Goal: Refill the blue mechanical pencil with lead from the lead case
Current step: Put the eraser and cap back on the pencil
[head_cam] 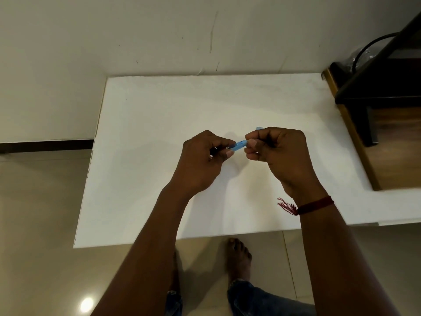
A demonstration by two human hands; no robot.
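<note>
A small blue object [239,145], either the mechanical pencil or the lead case, is held between both hands above the middle of the white table [159,133]. My left hand [202,160] pinches its left end with thumb and fingers. My right hand [278,147] grips its right end, and a blue tip [259,128] pokes out above the knuckles. Most of the blue object is hidden inside the fingers. I cannot tell whether one blue thing or two are held.
The white table stands against a pale wall. A dark wooden shelf unit [373,92] with a black cable stands at the right edge. A red thread band [314,204] circles my right wrist. Bare feet [238,256] stand on tiled floor below the table's front edge.
</note>
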